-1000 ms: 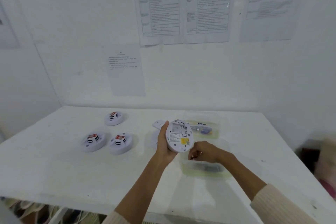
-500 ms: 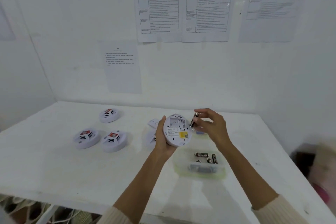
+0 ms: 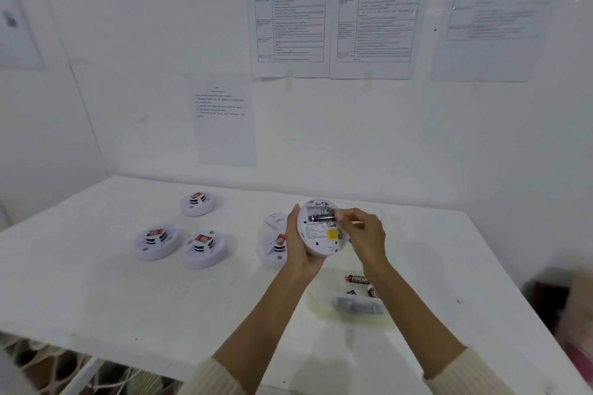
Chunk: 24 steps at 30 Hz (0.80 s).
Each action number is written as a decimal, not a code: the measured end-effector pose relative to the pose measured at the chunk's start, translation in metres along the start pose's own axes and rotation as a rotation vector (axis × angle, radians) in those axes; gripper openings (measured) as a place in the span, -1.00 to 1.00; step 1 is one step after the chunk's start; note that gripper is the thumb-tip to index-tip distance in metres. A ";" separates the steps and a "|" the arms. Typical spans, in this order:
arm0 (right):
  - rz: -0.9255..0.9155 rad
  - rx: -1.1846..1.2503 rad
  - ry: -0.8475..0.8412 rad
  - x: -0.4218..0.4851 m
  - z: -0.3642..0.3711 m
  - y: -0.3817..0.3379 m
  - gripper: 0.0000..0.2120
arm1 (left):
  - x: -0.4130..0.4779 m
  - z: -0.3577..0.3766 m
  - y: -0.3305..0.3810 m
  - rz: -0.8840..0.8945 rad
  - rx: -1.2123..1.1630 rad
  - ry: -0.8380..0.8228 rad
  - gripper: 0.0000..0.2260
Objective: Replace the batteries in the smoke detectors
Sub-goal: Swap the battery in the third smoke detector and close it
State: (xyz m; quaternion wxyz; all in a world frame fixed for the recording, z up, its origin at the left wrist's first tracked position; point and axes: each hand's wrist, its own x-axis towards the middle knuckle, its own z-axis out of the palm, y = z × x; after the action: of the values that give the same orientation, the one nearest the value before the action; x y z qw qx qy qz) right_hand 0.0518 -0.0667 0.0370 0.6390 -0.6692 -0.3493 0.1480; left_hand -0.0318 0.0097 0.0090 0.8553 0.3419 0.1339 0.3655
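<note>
1. We read this as a plain workroom or test station, not a lived-in home room.
2. A white table (image 3: 96, 282) sits in a corner of bare white walls (image 3: 144, 42).
3. Printed sheets (image 3: 290, 16) with ruled grids are taped side by side on the back wall. A smaller sheet (image 3: 221, 119) with a short list is taped lower down. The text is too blurred for us to read.
4. Several matching smoke detectors (image 3: 156, 242) lie spread on the table, like a work batch.
5. Loose batteries (image 3: 357, 279) lie in a clear plastic tub (image 3: 321, 308) near the front edge.
6. Below the table edge we see netting (image 3: 48, 365) and clutter we cannot make out.
</note>
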 end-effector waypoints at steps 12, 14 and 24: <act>0.493 0.364 -0.387 0.018 -0.023 -0.002 -0.85 | -0.005 -0.008 0.008 -0.079 0.057 -0.163 -0.57; 0.523 0.346 -0.455 0.021 -0.024 0.000 -0.72 | -0.005 -0.010 0.007 -0.100 0.057 -0.197 -0.47; 0.520 0.227 -0.479 0.023 -0.012 0.003 -0.80 | -0.005 -0.018 0.012 -0.152 0.121 -0.210 -0.46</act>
State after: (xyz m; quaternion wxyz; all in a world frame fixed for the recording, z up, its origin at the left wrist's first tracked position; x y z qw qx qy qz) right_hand 0.0774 -0.0605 0.0417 0.5505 -0.6067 -0.2884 0.4956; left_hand -0.0506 0.0215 0.0040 0.8677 0.4181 0.0908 0.2532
